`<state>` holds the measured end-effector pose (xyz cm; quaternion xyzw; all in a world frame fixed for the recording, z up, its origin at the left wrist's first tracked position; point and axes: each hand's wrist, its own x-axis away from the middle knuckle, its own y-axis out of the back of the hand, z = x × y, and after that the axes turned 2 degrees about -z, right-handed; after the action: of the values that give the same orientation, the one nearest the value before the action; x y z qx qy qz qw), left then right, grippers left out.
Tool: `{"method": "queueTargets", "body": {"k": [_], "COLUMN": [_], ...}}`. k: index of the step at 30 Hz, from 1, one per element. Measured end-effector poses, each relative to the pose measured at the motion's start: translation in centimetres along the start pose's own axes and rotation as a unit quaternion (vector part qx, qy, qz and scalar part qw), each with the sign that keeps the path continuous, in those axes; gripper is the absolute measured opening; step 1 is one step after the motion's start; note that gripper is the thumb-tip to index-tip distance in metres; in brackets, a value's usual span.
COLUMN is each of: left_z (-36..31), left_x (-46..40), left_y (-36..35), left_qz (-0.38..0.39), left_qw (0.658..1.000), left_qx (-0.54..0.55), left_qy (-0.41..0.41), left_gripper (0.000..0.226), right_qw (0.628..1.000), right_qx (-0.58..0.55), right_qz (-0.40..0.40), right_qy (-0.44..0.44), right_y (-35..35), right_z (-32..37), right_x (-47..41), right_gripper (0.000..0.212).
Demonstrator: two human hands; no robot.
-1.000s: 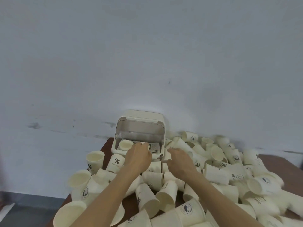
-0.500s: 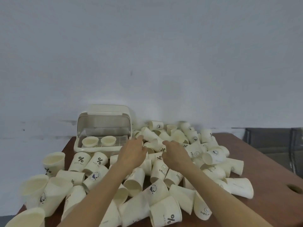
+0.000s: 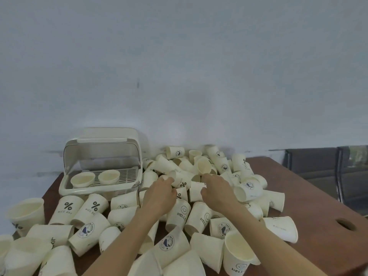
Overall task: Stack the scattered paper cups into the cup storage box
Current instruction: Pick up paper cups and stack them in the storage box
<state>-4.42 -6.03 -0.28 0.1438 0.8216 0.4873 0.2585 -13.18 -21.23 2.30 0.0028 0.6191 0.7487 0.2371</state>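
Many cream paper cups (image 3: 180,215) lie scattered and tipped over across the brown table (image 3: 318,206). The white cup storage box (image 3: 65,189) stands at the back left with its lid up. Two cups stand upright on its grate, one on the left (image 3: 82,180) and one on the right (image 3: 109,176). My left hand (image 3: 161,194) reaches into the pile right of the box, and its fingers curl over a tipped cup with a % mark (image 3: 181,181). My right hand (image 3: 216,191) is beside it, thumb and fingers on a small cup (image 3: 196,193).
A pale wall runs right behind the box and the pile. The table has a dark oval hole (image 3: 345,224) near its right edge. Dark seats (image 3: 318,168) stand beyond the table on the right. Upright cups (image 3: 26,213) crowd the left front edge.
My left hand left the box, where a second cup now stands, and moved right into the pile. My right hand stayed on the pile. The view swung so the box sits further left.
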Motion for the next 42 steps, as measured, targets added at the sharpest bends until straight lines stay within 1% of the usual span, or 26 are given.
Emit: {"method": "queueTargets", "body": {"k": [3,6,10,13,15,17,18,20,22,27,30,32,34,36,39,42], "left_z": [0.1,-0.3,-1.5,-2.2,-2.5,-2.7,-2.8,-2.7,-2.4,-2.0,-2.4,-2.8,-3.2,-3.6,-3.6,-3.8], "left_x": [-0.5,-0.8,-1.1,-1.4,-1.5,-1.5,-1.6,-1.6,-1.7,-2.0,-2.2,-2.4,-2.6,-2.8,-2.9,-2.6], "left_y": [-1.0,-2.0,-2.8,-3.4,-3.7,-3.9,-4.0,-4.3,-4.6,-5.3,-5.5,-5.7,-5.8,-6.1,-6.7,-6.7], "left_qz": [0.021,0.034,0.038,0.047,0.05,0.051,0.05,0.046,0.045,0.065,0.09,0.104,0.113,0.117,0.096,0.067], "left_qw": [1.0,0.999,0.999,0.998,0.998,0.998,0.998,0.998,0.998,0.996,0.992,0.99,0.986,0.98,0.974,0.969], "left_qx": [0.02,0.028,0.032,0.035,0.029,0.026,0.028,0.034,0.05,0.061,0.07,0.084,0.103,0.133,0.16,0.189], "left_qy": [0.006,-0.001,-0.02,-0.021,-0.021,-0.027,-0.029,-0.027,-0.014,0.029,0.045,0.054,0.068,0.094,0.127,0.142], "left_gripper": [0.042,0.041,0.039,0.037,0.034,0.033,0.032,0.032,0.033,0.033,0.033,0.03,0.022,0.013,0.008,0.014], "right_qw": [1.0,0.999,0.999,0.996,0.992,0.987,0.983,0.975,0.97,0.97,0.974,0.977,0.98,0.981,0.98,0.978], "right_qx": [-0.005,0.006,0.01,0.012,0.02,0.074,0.103,0.146,0.167,0.138,0.124,0.12,0.122,0.135,0.146,0.149], "right_qz": [-0.006,-0.01,-0.02,-0.039,-0.058,-0.073,-0.075,-0.065,-0.047,0.003,-0.001,-0.023,-0.054,-0.08,-0.112,-0.135], "right_qy": [-0.019,-0.033,-0.04,-0.079,-0.109,-0.126,-0.135,-0.152,-0.17,-0.2,-0.191,-0.174,-0.146,-0.112,-0.073,-0.048], "right_y": [-0.5,-1.0,-1.0,-0.9,-0.7,-0.5,-0.4,-0.4,-0.7,-1.6,-2.2,-2.4,-2.4,-2.4,-2.4,-2.1], "right_z": [-1.2,-2.1,-3.1,-4.0,-4.6,-5.2,-5.5,-6.3,-7.1,-8.1,-7.9,-7.5,-7.0,-6.6,-6.4,-6.1], "right_x": [-0.3,-0.7,-0.8,-1.1,-1.6,-2.5,-3.0,-4.1,-4.9,-5.9,-6.0,-5.9,-5.8,-5.7,-5.6,-5.5], "right_gripper": [0.042,0.039,0.039,0.031,0.021,0.011,0.01,0.015,0.018,0.021,0.021,0.019,0.015,0.017,0.019,0.019]}}
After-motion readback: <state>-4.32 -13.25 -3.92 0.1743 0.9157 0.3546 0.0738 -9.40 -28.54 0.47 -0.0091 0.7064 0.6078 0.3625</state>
